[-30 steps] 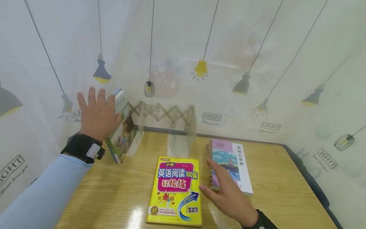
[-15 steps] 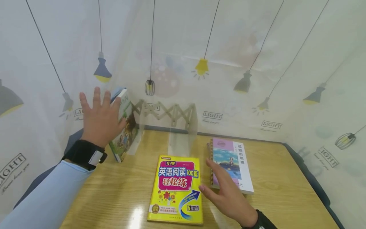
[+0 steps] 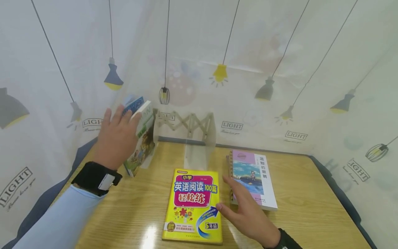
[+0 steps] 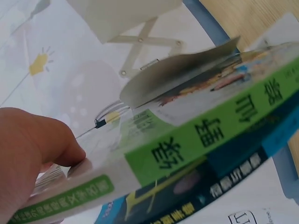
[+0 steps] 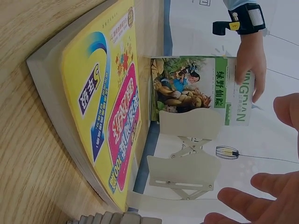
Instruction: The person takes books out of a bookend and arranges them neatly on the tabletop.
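Note:
My left hand (image 3: 116, 140) grips two upright books at the left end of the bookend rack. The outer one is a dark blue book (image 4: 177, 196); against it stands a white-and-green book (image 3: 141, 145) with a lion and a child on its cover. In the left wrist view my thumb (image 4: 51, 144) lies at the white-and-green book's spine edge. My right hand (image 3: 248, 214) holds nothing, its thumb and fingers spread between a yellow workbook (image 3: 192, 204) and a purple-and-white book (image 3: 259, 180), both lying flat.
The cream expanding bookend rack (image 3: 199, 138) stands at the table's back edge, its slots formed by thin upright plates. A spiral-bound edge shows under the purple-and-white book. Lamp-printed curtain (image 3: 248, 52) surrounds the wooden table (image 3: 311, 200).
My left hand has moved right, carrying the upright books toward the rack, and its spread fingers have closed over them. More of the blue book's top shows. The right hand stays put.

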Demonstrator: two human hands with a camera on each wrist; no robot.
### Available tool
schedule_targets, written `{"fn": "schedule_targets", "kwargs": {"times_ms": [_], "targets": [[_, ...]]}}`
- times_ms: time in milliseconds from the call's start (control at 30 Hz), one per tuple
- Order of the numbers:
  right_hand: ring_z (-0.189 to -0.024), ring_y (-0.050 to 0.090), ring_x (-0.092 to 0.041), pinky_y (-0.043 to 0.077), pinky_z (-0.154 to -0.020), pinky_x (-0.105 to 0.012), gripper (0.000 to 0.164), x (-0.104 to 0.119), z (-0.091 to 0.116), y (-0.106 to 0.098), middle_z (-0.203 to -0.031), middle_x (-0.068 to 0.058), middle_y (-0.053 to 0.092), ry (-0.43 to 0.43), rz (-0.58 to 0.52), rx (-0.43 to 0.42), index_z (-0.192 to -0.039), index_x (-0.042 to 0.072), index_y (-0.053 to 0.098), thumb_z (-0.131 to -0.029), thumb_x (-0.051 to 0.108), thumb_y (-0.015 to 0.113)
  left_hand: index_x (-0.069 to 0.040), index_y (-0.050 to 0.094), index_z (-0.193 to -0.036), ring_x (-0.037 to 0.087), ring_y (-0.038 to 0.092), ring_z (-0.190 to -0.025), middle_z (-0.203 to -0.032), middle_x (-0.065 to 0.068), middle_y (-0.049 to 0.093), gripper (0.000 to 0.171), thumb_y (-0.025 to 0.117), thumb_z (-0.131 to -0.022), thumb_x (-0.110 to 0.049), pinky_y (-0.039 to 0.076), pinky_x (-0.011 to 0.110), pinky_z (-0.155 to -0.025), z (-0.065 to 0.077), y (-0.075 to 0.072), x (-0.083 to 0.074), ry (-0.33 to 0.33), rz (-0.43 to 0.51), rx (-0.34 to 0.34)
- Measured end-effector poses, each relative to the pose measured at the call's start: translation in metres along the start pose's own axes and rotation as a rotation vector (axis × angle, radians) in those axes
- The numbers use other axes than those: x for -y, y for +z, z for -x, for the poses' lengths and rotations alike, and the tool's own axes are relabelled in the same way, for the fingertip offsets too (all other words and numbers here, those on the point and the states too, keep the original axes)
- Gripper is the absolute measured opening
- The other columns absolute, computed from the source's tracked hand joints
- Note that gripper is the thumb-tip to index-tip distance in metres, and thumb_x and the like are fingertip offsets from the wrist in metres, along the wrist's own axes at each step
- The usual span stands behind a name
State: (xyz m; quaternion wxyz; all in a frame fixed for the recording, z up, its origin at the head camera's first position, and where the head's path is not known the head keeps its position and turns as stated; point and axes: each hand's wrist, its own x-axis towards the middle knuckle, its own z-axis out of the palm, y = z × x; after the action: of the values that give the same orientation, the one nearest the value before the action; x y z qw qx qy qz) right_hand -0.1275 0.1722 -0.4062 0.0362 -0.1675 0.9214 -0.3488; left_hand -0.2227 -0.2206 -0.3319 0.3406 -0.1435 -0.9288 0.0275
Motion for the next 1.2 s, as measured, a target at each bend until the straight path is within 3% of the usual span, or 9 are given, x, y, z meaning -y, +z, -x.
{"fn": "schedule_targets", "kwargs": {"times_ms": [267, 500, 767, 933, 1100, 1200], "targets": [[-0.150, 0.029, -0.028, 0.031, -0.117, -0.057, 0.080, 0.001, -0.001, 0.002, -0.162, 0.000, 0.031, 0.005, 0.000, 0.007, -0.157, 0.031, 0.030, -0.091, 0.057, 0.066, 0.002, 0.049, -0.142, 0.050, 0.042, -0.136, -0.136, 0.029, 0.057, 0.071, 0.078, -0.077, -0.004, 0.026, 0.066, -0.116, 0.006, -0.006, -0.010, 0.030, 0.002, 0.022], [-0.149, 0.031, -0.029, 0.032, -0.116, -0.057, 0.078, 0.003, -0.001, 0.003, -0.162, -0.004, 0.032, -0.011, -0.008, 0.009, -0.157, 0.032, 0.030, -0.091, 0.053, 0.067, 0.002, 0.052, -0.139, 0.050, 0.046, -0.134, -0.132, 0.029, 0.060, 0.061, 0.072, -0.081, 0.002, 0.030, 0.065, -0.114, 0.010, -0.008, -0.016, 0.040, 0.064, -0.023], [-0.148, 0.031, -0.028, 0.034, -0.116, -0.057, 0.079, 0.005, -0.001, 0.004, -0.162, 0.002, 0.032, 0.020, -0.013, 0.019, -0.157, 0.034, 0.030, -0.091, 0.054, 0.068, 0.003, 0.054, -0.136, 0.047, 0.057, -0.123, -0.127, 0.027, 0.063, 0.060, 0.074, -0.080, 0.006, 0.042, 0.061, -0.108, 0.013, -0.008, -0.025, 0.034, 0.107, -0.053], [-0.148, 0.032, -0.027, 0.035, -0.115, -0.057, 0.077, 0.004, 0.000, 0.006, -0.161, 0.004, 0.033, 0.027, -0.019, 0.016, -0.156, 0.036, 0.030, -0.090, 0.055, 0.068, 0.006, 0.055, -0.134, 0.043, 0.063, -0.110, -0.120, 0.028, 0.065, 0.055, 0.072, -0.082, 0.006, 0.053, 0.053, -0.097, 0.014, -0.006, -0.027, 0.052, 0.141, -0.098], [-0.148, 0.033, -0.028, 0.036, -0.115, -0.057, 0.077, 0.004, 0.000, 0.006, -0.161, 0.003, 0.033, 0.023, -0.017, 0.016, -0.156, 0.035, 0.031, -0.090, 0.057, 0.066, 0.006, 0.054, -0.136, 0.045, 0.064, -0.107, -0.121, 0.029, 0.064, 0.057, 0.072, -0.082, 0.007, 0.057, 0.052, -0.088, 0.018, -0.007, -0.027, 0.040, 0.167, -0.114], [-0.147, 0.034, -0.028, 0.036, -0.114, -0.057, 0.076, 0.005, 0.001, 0.005, -0.161, 0.002, 0.034, 0.024, -0.020, 0.015, -0.155, 0.035, 0.032, -0.091, 0.055, 0.067, 0.003, 0.052, -0.139, 0.039, 0.069, -0.087, -0.122, 0.028, 0.063, 0.060, 0.073, -0.082, 0.005, 0.060, 0.044, -0.062, 0.021, -0.010, -0.030, 0.011, 0.166, -0.082]]}}
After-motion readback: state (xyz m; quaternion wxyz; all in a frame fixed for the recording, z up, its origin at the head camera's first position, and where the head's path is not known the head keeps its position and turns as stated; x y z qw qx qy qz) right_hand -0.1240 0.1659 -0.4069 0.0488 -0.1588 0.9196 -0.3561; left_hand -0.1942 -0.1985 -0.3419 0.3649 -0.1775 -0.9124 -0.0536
